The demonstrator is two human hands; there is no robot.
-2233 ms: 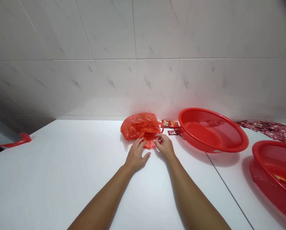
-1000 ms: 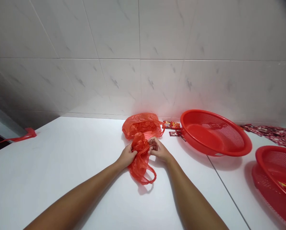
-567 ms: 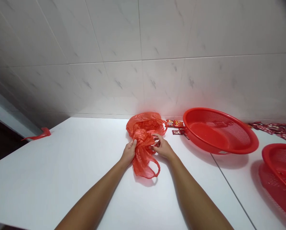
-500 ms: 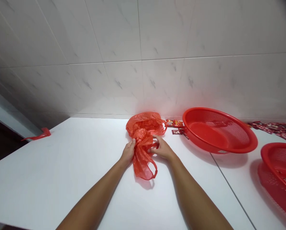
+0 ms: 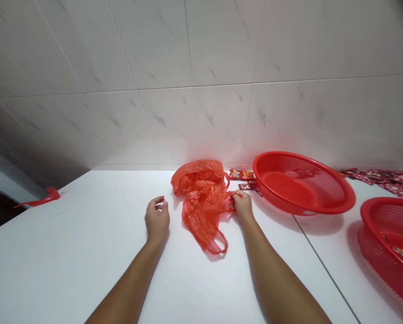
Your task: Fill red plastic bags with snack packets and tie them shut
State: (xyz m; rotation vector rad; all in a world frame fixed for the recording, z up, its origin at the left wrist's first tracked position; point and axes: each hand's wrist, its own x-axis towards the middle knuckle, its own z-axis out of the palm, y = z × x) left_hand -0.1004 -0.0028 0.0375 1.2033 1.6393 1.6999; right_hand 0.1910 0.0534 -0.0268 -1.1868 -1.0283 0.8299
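A thin red plastic bag (image 5: 204,215) lies spread on the white table, one loop handle trailing toward me. My right hand (image 5: 242,205) pinches the bag's right handle, fingers closed on it. My left hand (image 5: 157,218) rests on the table just left of the bag, fingers loosely curled and apart, holding nothing. Behind the bag sits a bunched pile of more red plastic bags (image 5: 197,174) against the wall.
A red perforated basket (image 5: 326,209) stands to the right, with small red sachets (image 5: 241,174) beside its left rim. A second red basket (image 5: 378,211) is at the far right, dark red packets (image 5: 383,178) behind it. A red scrap (image 5: 42,198) lies at the table's left edge.
My left hand let go of the bag and moved left onto the table. My right hand pulled the bag's handle to the right, spreading the bag out.
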